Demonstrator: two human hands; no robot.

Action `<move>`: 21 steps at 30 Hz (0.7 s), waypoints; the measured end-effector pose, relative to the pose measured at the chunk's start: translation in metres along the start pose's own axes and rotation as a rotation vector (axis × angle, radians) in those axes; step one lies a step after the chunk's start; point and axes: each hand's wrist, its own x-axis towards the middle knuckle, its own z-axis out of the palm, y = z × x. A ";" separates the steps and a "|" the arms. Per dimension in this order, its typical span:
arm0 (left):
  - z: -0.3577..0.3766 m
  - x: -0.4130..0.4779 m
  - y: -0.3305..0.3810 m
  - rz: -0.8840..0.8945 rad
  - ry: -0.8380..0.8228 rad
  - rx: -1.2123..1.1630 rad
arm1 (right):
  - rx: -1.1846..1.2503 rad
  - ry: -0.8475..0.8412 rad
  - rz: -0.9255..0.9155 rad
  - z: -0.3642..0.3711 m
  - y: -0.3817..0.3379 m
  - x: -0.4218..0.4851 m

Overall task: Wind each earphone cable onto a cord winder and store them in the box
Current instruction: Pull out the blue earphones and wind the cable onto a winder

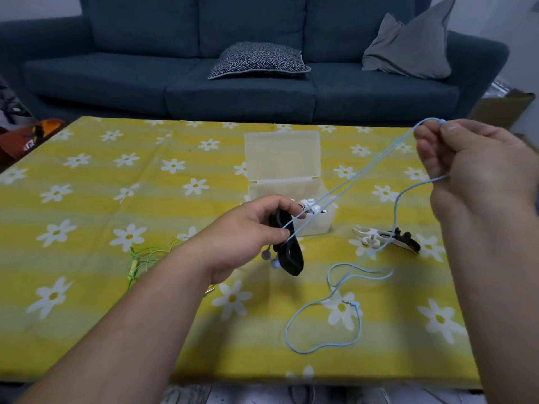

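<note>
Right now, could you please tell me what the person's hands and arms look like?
The left hand and right hand are both bare, without gloves. Both forearms are uncovered as far as the frame shows: no sleeve, watch or bracelet is visible.

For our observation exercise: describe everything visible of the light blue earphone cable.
A thin, light blue, rubbery-looking cable. The right hand pinches it raised; two strands run taut to the left hand, pressed against a black cord winder. Two earbuds dangle below. The rest loops loosely on the flowered tablecloth, ending in a plug.
</note>
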 end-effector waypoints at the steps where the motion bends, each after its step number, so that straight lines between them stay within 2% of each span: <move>1: -0.001 0.000 -0.001 -0.013 -0.002 -0.015 | 0.007 0.014 0.011 -0.001 0.000 0.003; 7: -0.009 -0.002 -0.003 -0.107 -0.088 -0.103 | -0.002 0.070 0.067 -0.015 0.006 0.018; 13: -0.017 -0.007 0.000 -0.132 -0.151 -0.172 | -0.145 0.070 0.219 -0.030 0.022 0.034; 18: -0.021 -0.008 0.001 -0.127 -0.134 -0.230 | -0.443 0.042 0.389 -0.037 0.033 0.041; 21: -0.021 -0.008 0.001 -0.148 -0.132 -0.225 | -0.715 -0.017 0.368 -0.038 0.037 0.036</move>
